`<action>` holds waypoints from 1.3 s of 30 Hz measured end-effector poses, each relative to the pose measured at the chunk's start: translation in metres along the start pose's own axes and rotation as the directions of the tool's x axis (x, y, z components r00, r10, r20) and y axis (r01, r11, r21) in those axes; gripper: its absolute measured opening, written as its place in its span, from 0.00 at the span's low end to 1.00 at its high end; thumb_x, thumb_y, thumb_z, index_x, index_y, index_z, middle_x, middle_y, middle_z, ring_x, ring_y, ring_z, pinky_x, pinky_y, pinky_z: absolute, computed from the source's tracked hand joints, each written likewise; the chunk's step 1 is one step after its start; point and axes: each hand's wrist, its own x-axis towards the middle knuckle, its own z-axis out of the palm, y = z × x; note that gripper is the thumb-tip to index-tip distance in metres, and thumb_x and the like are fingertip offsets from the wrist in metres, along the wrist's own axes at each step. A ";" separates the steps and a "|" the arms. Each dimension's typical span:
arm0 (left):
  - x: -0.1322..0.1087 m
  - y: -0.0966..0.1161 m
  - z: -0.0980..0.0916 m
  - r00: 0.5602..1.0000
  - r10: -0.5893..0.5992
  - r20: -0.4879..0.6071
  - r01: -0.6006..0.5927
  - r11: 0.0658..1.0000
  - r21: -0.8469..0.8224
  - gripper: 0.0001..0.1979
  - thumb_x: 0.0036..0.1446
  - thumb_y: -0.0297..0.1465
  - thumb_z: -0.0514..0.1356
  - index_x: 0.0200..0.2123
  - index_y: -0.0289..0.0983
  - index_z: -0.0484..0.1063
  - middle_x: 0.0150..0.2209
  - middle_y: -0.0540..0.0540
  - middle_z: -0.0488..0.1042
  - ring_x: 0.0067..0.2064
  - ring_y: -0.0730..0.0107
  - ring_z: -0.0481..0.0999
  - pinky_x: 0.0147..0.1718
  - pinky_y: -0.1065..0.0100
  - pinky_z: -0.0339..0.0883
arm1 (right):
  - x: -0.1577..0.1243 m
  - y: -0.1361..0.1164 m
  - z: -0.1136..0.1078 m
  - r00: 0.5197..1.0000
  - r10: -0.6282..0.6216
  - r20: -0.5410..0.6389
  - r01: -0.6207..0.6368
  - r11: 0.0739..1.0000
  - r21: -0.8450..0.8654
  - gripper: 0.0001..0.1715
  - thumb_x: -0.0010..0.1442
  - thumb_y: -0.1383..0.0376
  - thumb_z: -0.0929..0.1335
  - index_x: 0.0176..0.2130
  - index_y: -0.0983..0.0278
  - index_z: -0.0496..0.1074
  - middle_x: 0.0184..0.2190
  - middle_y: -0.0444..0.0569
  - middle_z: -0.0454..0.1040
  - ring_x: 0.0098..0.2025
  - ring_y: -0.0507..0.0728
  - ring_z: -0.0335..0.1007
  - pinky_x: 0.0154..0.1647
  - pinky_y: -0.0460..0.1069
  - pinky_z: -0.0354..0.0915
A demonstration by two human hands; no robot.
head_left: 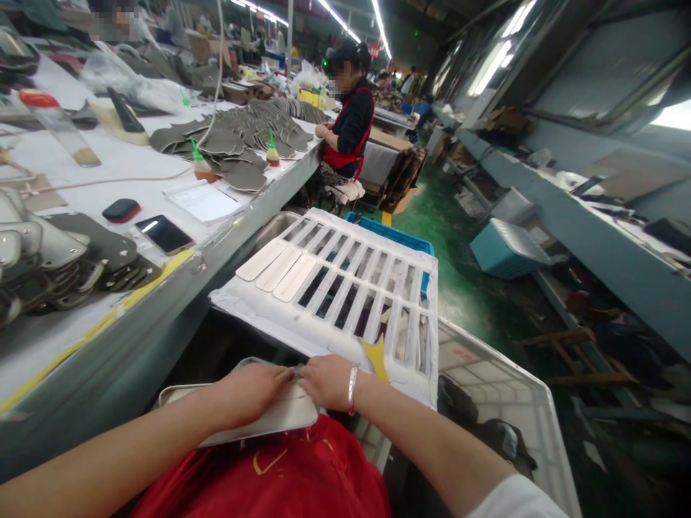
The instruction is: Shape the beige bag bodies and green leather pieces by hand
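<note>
Resting under both hands' fingers [283, 375]: grey flat piece [281, 417], on lap.

Slotted tray [345, 288] lies beyond the hands [291, 385], workbench [80, 345] to its left.

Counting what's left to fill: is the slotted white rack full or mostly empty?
Mostly empty. The slotted rack holds three pale strips at its left end; the other slots show through dark.
</note>
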 end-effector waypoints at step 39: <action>-0.107 -0.089 -0.009 0.998 0.068 0.016 -0.069 0.989 0.129 0.31 0.52 0.20 0.48 0.60 0.40 0.51 0.59 0.43 0.61 0.53 0.64 0.68 0.49 0.65 0.63 | 0.114 -0.018 -0.008 0.904 -0.305 0.299 0.088 0.819 0.567 0.20 0.64 0.59 0.58 0.51 0.63 0.68 0.43 0.47 0.72 0.42 0.54 0.68 0.45 0.44 0.60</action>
